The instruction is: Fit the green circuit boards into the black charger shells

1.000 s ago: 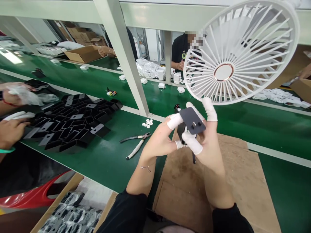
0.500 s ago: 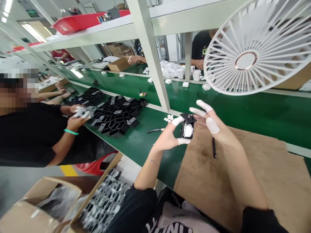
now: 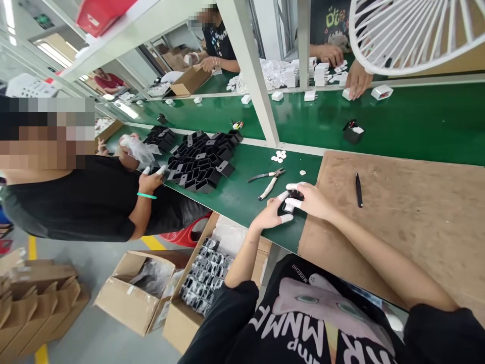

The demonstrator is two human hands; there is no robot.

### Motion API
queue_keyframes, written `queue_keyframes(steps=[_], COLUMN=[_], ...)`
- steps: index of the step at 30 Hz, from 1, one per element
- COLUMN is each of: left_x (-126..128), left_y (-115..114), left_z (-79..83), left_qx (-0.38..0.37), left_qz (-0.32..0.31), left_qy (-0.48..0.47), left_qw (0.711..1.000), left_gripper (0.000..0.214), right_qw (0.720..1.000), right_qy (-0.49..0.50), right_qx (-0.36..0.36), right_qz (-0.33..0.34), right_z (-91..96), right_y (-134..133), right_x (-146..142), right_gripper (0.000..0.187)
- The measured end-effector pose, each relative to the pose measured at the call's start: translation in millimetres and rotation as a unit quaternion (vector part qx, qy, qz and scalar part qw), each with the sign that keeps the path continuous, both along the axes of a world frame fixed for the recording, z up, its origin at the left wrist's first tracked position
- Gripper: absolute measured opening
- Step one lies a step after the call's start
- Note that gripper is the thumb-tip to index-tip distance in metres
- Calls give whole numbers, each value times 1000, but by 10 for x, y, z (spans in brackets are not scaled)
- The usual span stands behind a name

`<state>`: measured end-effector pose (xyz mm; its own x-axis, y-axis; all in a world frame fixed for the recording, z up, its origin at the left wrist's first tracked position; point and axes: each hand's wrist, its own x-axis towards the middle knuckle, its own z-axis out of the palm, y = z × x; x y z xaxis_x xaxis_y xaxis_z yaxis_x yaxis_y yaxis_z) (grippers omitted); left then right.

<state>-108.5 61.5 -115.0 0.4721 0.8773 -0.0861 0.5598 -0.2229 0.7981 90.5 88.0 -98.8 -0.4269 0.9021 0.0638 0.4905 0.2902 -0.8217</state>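
A small black plastic case (image 3: 295,194), with a white piece inside, is held over the green bench near its front edge. My left hand (image 3: 268,215), white covers on its fingertips, grips the case from the left between thumb and fingers. From the right, my right hand (image 3: 312,201) closes on the upper part of the case, its covered fingers hiding much of it. Just beyond lie pliers (image 3: 269,188) with pale and dark handles. A cluster of white discs (image 3: 279,155) and a single white disc (image 3: 302,172) rest on the bench.
Black tweezers (image 3: 358,191) lie on a cardboard sheet (image 3: 401,212) at right. Many black housings (image 3: 204,159) stand at left, near a co-worker (image 3: 76,197). A black unit (image 3: 353,131) sits on the green belt (image 3: 417,116). A white fan (image 3: 409,40) hangs upper right.
My right hand has moved from beside the case onto it, and its fingers have closed. The case sits lower, nearer the bench. The view has shifted, showing the pliers and tweezers more fully.
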Motion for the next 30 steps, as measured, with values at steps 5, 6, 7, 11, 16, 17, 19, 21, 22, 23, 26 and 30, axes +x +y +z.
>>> queue_keyframes(steps=[5, 6, 7, 11, 16, 17, 19, 21, 22, 23, 26, 30], left_x=[223, 239, 239, 121, -23, -32, -34, -26, -22, -21, -33, -68], left_y=[-247, -265, -274, -274, -311, -323, -351, -379, -393, -405, -427, -430], left_z=[-105, -149, -196, -350, -419, -419, -408, -387, -375, -365, -341, -303], left_qx=[74, 66, 53, 12, 70, 80, 92, 99, 106, 115, 135, 156], left_qz=[155, 172, 180, 181, 165, 165, 171, 185, 195, 202, 204, 182], left_qy=[-12, -48, -89, -192, -147, -134, -111, -88, -78, -72, -63, -16], left_qw=[985, 982, 978, 964, 973, 974, 975, 974, 972, 970, 968, 971], left_gripper=[67, 63, 61, 76, 83, 79, 71, 66, 64, 62, 57, 52], right_qw=[998, 998, 998, 996, 991, 989, 985, 981, 980, 978, 978, 980], right_qy=[-18, -14, -6, 37, 67, 72, 85, 96, 101, 105, 121, 172], right_qx=[43, 51, 60, 84, 74, 60, 24, -8, -17, -23, -24, -24], right_qz=[-41, -37, -29, 21, 91, 112, 147, 167, 173, 177, 170, 102], right_z=[78, 91, 101, 104, 73, 71, 73, 71, 63, 49, -32, -157], right_y=[-16, -15, -18, -72, -110, -100, -71, -48, -44, -46, -77, -110], right_x=[-147, -148, -146, -121, -124, -128, -138, -150, -158, -168, -199, -130], right_gripper=[26, 25, 26, 34, 33, 32, 30, 28, 27, 26, 26, 57])
